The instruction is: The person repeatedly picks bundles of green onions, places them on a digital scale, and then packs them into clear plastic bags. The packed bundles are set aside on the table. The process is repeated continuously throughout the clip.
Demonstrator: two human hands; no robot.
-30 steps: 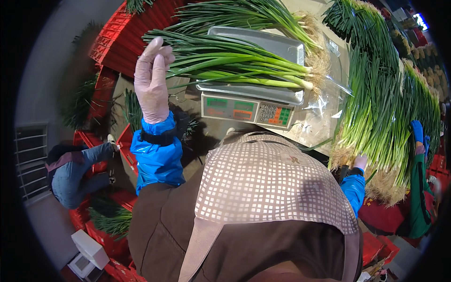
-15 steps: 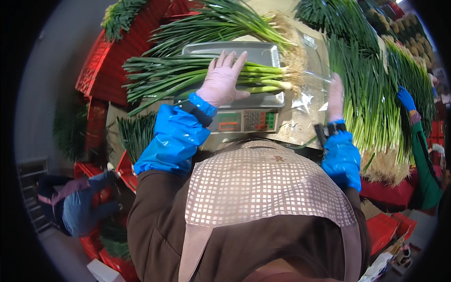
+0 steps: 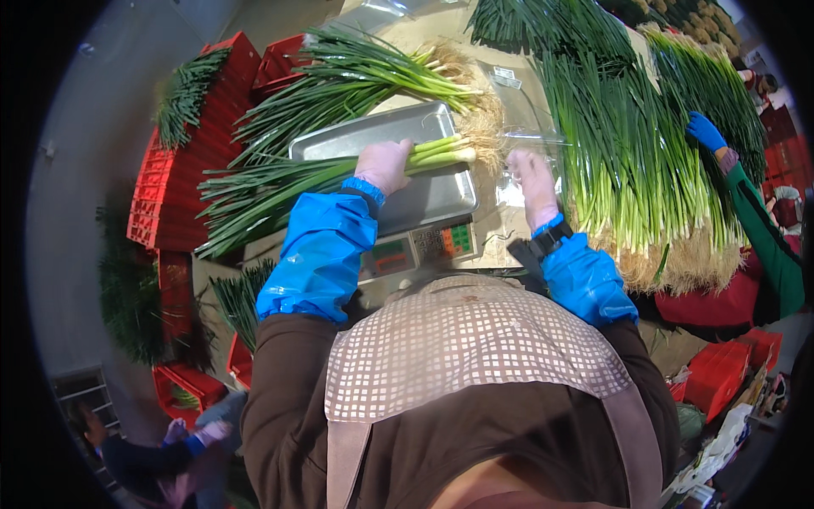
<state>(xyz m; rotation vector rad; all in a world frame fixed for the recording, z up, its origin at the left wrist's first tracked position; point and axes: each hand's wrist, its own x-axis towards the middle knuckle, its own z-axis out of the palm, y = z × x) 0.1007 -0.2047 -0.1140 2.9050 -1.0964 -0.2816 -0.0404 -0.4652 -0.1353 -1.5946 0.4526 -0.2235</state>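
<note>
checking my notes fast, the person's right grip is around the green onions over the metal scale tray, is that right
Not quite: the head view shows the left grip, not the right, around the green onions over the metal scale tray.

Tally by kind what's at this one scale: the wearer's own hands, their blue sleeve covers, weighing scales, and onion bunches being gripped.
Hands: 2 (left hand, right hand)
Blue sleeve covers: 2
Weighing scales: 1
Gripped green onion bunches: 1, in the left hand
Total: 6
</note>
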